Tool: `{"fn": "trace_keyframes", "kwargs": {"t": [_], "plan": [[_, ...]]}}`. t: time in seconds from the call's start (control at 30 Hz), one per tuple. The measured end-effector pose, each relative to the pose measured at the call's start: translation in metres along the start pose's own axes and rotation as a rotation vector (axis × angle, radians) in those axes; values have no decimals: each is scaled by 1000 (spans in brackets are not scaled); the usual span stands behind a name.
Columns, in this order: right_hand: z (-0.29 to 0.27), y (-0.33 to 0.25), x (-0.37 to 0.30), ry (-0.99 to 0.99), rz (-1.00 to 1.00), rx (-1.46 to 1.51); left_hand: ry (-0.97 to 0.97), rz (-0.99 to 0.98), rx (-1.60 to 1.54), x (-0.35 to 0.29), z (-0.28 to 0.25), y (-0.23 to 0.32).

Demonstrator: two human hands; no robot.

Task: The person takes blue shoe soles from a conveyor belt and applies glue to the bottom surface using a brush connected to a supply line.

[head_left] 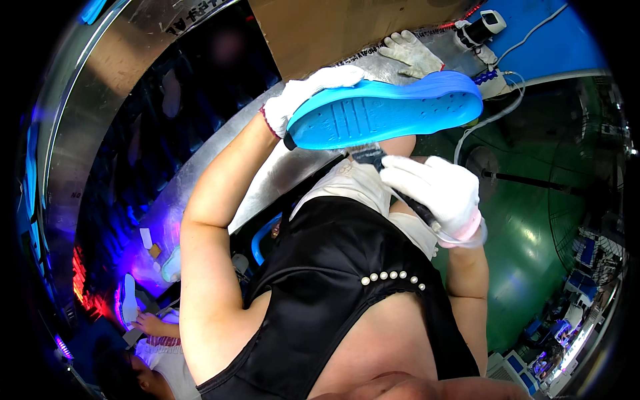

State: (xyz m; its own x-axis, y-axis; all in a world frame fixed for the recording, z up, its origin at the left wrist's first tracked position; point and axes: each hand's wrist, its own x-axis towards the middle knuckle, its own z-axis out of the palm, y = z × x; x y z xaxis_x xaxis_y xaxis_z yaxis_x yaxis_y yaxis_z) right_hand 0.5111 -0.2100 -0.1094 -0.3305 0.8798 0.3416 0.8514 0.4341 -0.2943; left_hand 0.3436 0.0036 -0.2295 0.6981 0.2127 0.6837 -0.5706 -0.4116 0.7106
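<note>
A bright blue shoe sole (393, 115) is held up over a metal worktop, its hollow inner face with grooves and small holes turned toward me. My left hand (310, 93), in a white knit glove, is closed around the sole's left end and far edge. My right hand (437, 187), also white-gloved, grips the dark handle of a flat brush (368, 156). The bristles sit at the sole's near edge; whether they touch it I cannot tell. Part of the brush handle is hidden under my right fingers.
A loose white glove (412, 55) lies beyond the sole, beside a cardboard sheet (327, 33). A black-and-white device (483, 28) with a cable stands at the far right. Metal worktop (257, 175) curves leftward. At lower left, a co-worker's hand (150, 325) is by a pale sole (129, 300).
</note>
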Motion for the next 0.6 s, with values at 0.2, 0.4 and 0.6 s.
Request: {"fn": "trace_keyframes", "kwargs": {"t": [0.2,0.4,0.6], "plan": [[-5,8,-4,20,-6,-85,14,-259,113,-14,-13,-6],[-12,23,2,178,-17,-48,133,-443,-55,-13,-19,1],[-26,31,2,222,-9,-137,623,-1102,-654,28,-3,51]]}}
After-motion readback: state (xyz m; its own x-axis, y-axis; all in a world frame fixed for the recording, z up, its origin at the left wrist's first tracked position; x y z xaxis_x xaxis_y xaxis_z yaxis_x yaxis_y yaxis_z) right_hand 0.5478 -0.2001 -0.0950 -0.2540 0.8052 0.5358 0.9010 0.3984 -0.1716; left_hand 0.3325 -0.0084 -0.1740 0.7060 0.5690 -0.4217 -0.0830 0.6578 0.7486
